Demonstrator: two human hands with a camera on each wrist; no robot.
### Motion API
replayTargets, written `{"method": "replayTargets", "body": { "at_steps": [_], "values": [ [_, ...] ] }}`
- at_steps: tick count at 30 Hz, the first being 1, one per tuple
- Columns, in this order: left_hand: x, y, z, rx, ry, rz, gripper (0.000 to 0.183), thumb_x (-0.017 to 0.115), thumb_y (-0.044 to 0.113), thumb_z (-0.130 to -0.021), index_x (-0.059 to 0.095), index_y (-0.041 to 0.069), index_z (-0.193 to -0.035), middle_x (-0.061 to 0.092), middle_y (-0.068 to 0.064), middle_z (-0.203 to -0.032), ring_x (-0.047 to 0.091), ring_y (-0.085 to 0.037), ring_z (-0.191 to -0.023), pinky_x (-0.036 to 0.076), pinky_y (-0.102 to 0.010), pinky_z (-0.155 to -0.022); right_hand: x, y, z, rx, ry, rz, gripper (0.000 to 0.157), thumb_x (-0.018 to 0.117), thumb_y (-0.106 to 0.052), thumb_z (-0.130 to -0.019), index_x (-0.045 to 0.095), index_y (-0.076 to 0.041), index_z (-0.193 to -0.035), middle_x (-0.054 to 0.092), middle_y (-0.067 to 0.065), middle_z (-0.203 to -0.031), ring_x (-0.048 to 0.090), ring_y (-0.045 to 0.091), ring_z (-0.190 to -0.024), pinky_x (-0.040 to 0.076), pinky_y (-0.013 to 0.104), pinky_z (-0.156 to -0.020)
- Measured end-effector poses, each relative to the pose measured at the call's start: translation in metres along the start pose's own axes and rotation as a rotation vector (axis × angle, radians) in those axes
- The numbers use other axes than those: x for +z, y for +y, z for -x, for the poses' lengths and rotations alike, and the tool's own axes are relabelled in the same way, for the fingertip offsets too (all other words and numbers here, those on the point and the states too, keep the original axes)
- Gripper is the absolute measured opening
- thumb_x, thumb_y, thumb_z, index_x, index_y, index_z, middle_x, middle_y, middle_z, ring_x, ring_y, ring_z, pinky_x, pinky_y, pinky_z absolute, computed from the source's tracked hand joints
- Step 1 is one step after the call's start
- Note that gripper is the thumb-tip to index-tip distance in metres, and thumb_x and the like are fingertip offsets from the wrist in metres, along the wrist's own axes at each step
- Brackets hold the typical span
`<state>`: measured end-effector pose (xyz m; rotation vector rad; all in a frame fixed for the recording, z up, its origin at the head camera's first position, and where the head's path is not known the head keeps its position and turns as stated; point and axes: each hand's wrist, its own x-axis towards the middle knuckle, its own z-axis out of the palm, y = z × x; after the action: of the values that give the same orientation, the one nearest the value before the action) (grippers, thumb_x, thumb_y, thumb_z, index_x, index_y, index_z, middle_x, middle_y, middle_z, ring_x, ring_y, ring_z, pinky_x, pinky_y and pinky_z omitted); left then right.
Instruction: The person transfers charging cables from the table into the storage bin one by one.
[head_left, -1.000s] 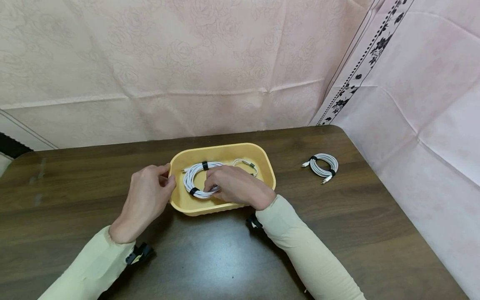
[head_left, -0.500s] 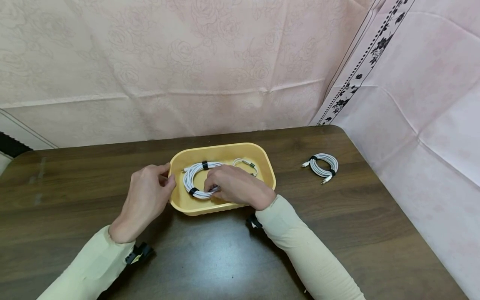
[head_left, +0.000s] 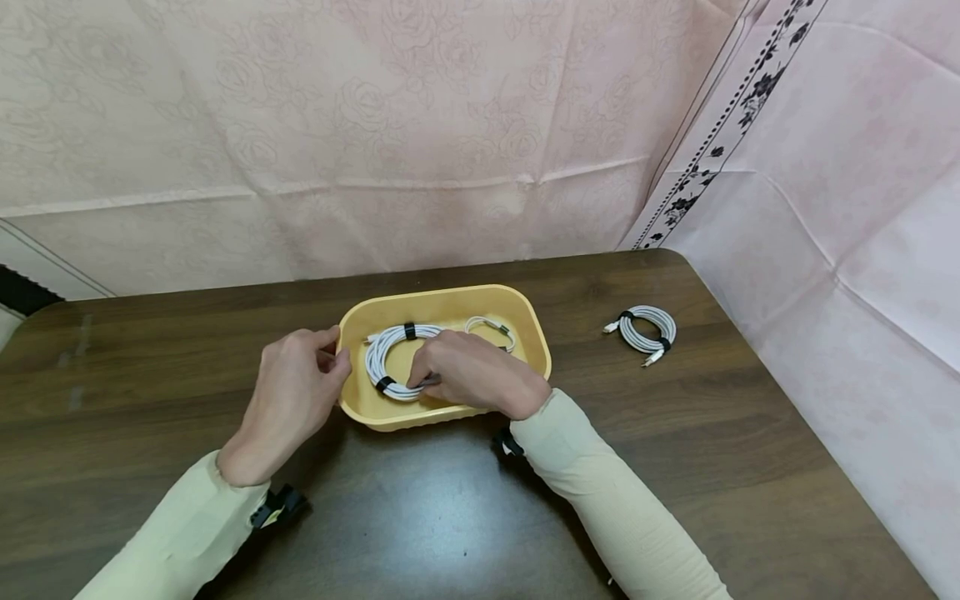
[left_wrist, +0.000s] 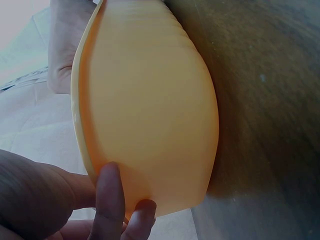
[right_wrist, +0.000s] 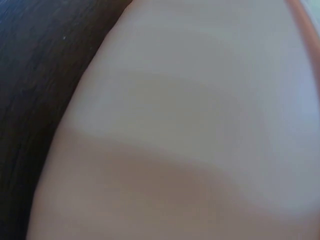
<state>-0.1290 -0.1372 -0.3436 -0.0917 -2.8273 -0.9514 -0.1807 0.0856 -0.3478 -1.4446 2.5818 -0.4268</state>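
Observation:
In the head view, a yellow plastic basket (head_left: 397, 419) rests on the table. My left hand (head_left: 295, 392) grips its left end; the left wrist view shows the fingers (left_wrist: 110, 192) against the outer wall (left_wrist: 155, 100), with the thumb over the rim. Inside the basket lies a large coiled white cable (head_left: 377, 358) bound with black straps. My right hand (head_left: 476, 371) reaches over the front rim and pinches the front part of this coil; its fingertips are partly hidden. Only the blurred basket wall (right_wrist: 175, 100) fills the right wrist view.
A smaller thin white cable (head_left: 491, 323) lies at the basket's right back. Farther right, another coiled white cable (head_left: 636, 339) with black straps sits on the brown wooden table (head_left: 712, 433). Pale floral sheets (head_left: 375, 150) hang along the back and right edges.
The large coiled cable has shifted slightly toward the left and front under my right fingers. The left hand and the basket stay nearly still.

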Motion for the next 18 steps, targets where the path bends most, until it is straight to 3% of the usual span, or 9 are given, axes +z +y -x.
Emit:
{"method": "replayTargets", "body": {
  "at_steps": [4, 10, 18],
  "values": [
    [0.0000, -0.0008, -0.0001, -0.001, -0.001, 0.003, 0.041, 0.061, 0.012, -0.097, 0.063, -0.010, -0.131, 0.071, -0.022, -0.099, 0.067, -0.023, -0.077, 0.049, -0.023, -0.051, 0.0000, -0.0002, -0.0005, -0.003, -0.004, 0.007, 0.021, 0.073, -0.009, -0.092, 0.070, -0.020, -0.074, 0.061, -0.014, -0.076, 0.051, 0.002, -0.075, 0.042, 0.018, -0.068],
    [0.0000, -0.0007, 0.0001, -0.004, -0.003, 0.010, 0.041, 0.060, 0.012, -0.097, 0.063, -0.010, -0.132, 0.071, -0.023, -0.100, 0.067, -0.023, -0.076, 0.049, -0.023, -0.051, -0.0001, 0.0005, -0.0003, 0.026, -0.023, 0.000, 0.012, 0.073, -0.015, -0.094, 0.080, -0.023, -0.090, 0.075, -0.012, -0.092, 0.063, 0.002, -0.090, 0.051, 0.020, -0.081],
    [-0.0007, -0.0008, 0.0002, 0.001, -0.005, 0.012, 0.041, 0.060, 0.011, -0.097, 0.063, -0.010, -0.131, 0.071, -0.022, -0.098, 0.066, -0.022, -0.075, 0.048, -0.023, -0.051, 0.0014, 0.0014, 0.0000, 0.008, -0.005, 0.017, 0.009, 0.075, -0.019, -0.093, 0.080, -0.025, -0.089, 0.072, -0.013, -0.090, 0.063, 0.005, -0.094, 0.049, 0.019, -0.082]
  ]
}}
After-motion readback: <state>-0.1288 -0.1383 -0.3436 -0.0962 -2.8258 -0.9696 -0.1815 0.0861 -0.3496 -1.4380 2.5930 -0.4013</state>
